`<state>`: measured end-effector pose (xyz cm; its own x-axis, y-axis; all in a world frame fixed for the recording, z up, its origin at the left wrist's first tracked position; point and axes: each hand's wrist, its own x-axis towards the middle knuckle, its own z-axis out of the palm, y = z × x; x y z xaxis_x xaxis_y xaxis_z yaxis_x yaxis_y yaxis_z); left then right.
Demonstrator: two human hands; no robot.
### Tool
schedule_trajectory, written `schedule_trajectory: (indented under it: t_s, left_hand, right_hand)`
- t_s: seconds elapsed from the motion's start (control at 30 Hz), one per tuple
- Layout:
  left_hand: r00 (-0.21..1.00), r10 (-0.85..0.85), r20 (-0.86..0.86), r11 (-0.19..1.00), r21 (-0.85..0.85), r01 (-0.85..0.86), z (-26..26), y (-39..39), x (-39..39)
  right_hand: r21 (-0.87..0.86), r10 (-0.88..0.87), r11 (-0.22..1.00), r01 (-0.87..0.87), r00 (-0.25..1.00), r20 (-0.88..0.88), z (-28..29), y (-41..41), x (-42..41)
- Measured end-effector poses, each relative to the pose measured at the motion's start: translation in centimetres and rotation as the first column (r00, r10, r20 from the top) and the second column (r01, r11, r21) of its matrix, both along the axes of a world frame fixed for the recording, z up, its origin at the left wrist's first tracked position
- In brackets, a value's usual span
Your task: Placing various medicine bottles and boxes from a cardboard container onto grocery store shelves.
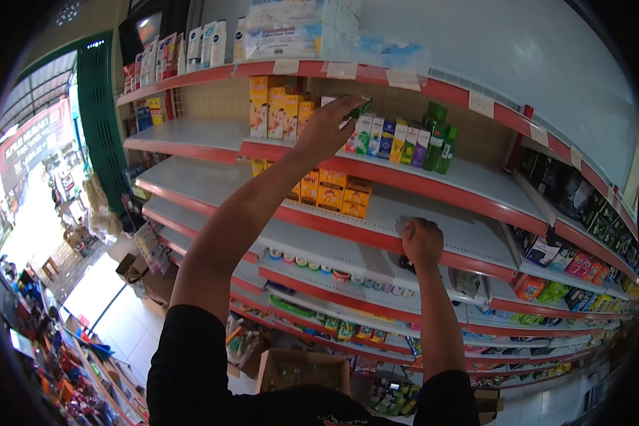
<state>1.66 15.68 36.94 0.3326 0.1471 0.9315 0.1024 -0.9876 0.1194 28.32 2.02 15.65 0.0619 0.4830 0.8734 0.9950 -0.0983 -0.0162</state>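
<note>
My left hand (330, 125) is raised to the upper red-edged shelf (383, 173), its fingers around a small dark green and white box (362, 108) above the row of small cartons. Right beside it stand colourful upright cartons (386, 139), and green bottles (439, 141) stand at that row's right end. Yellow boxes (275, 113) are on its left. My right hand (423, 240) rests at the front edge of the shelf below, fingers curled; whether it holds anything is hidden. Orange boxes (330, 191) stand on that lower shelf, to its left.
Lotion bottles (213, 43) and packs of facial tissue (284, 32) stand on the top shelf. Below me are an open cardboard box (302, 367) and a pile of green packets (393, 396). More stocked shelves (564, 266) run right; a doorway opens at left.
</note>
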Motion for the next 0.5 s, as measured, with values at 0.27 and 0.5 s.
schedule_trajectory:
  t_s: [0.27, 0.5]
  left_hand:
    - [0.977, 0.110, -0.180, 0.988, 0.131, -0.088, 3.3, 2.9, 1.5]
    - [0.969, 0.156, -0.191, 0.986, 0.086, -0.142, 4.8, 3.2, 3.0]
  right_hand:
    - [-0.031, 0.041, 0.999, -0.043, 0.997, -0.063, 0.5, 0.4, -0.6]
    - [-0.033, 0.009, 0.999, -0.011, 0.998, -0.058, 0.0, 0.3, 0.0]
